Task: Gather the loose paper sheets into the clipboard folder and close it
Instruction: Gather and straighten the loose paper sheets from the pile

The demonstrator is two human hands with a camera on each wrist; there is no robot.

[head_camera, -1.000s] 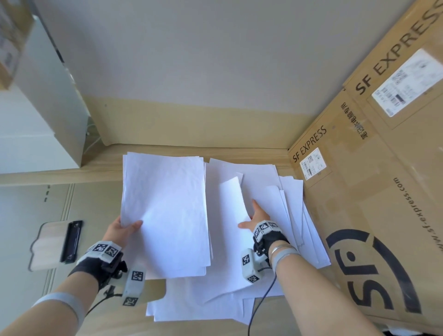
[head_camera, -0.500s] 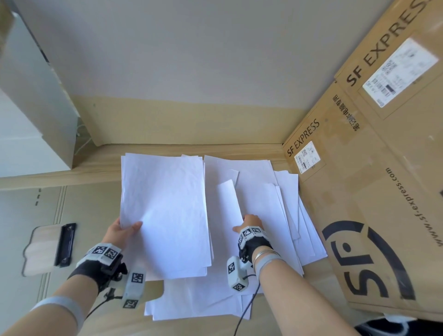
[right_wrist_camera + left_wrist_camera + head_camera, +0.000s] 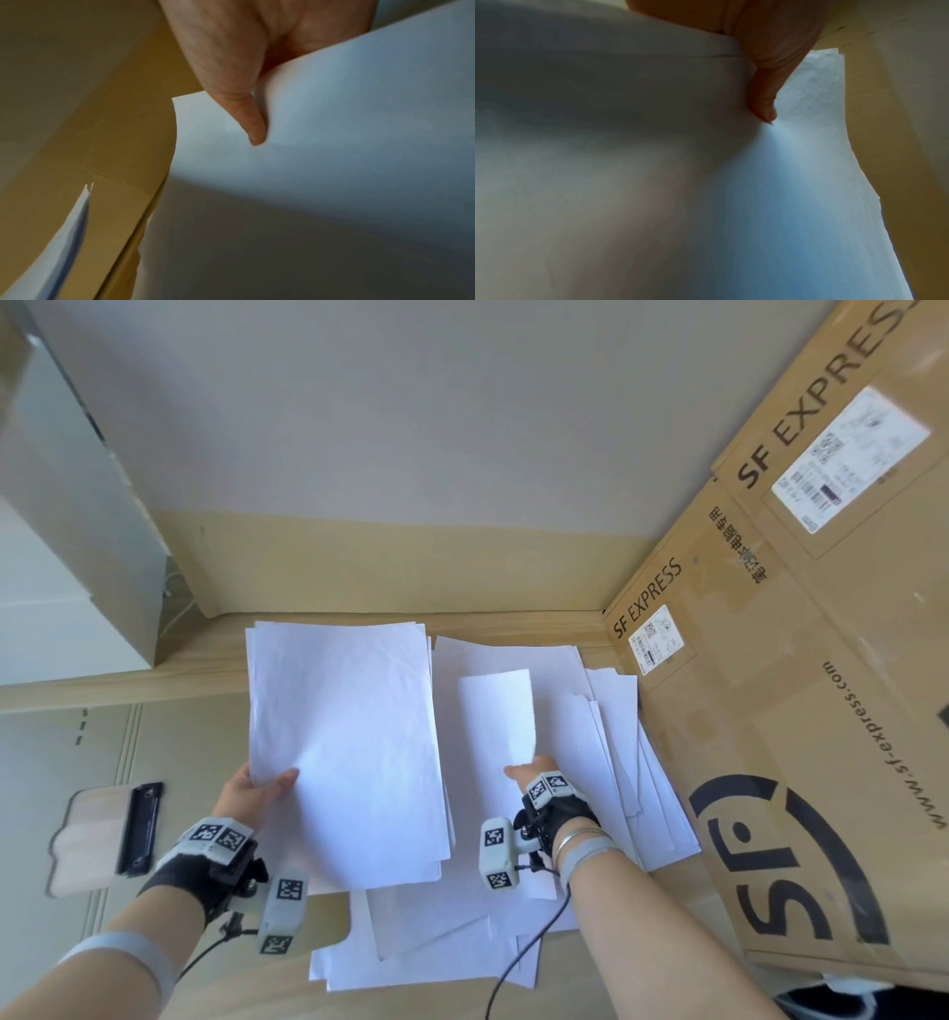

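My left hand [image 3: 257, 788] grips a stack of white sheets [image 3: 344, 747] by its near left edge, thumb on top, and holds it raised over the desk. In the left wrist view my thumb [image 3: 765, 105] presses on that stack [image 3: 795, 203]. My right hand [image 3: 529, 773] pinches a single white sheet [image 3: 495, 716] by its near edge and lifts it from the loose sheets [image 3: 616, 752] spread on the right. The right wrist view shows my thumb [image 3: 252, 125] on that sheet [image 3: 334, 142]. The wooden clipboard [image 3: 87, 839] with its black clip [image 3: 139, 827] lies flat at the left.
Large SF Express cardboard boxes [image 3: 796, 711] stand along the right edge of the papers. A grey-white box [image 3: 77, 531] stands at the back left. More white sheets [image 3: 426, 952] lie near the front edge of the desk [image 3: 61, 762]. A wall runs behind.
My right hand has drawn back toward me with the single sheet, which now stands lifted off the pile. The left hand still holds its stack in the same place.
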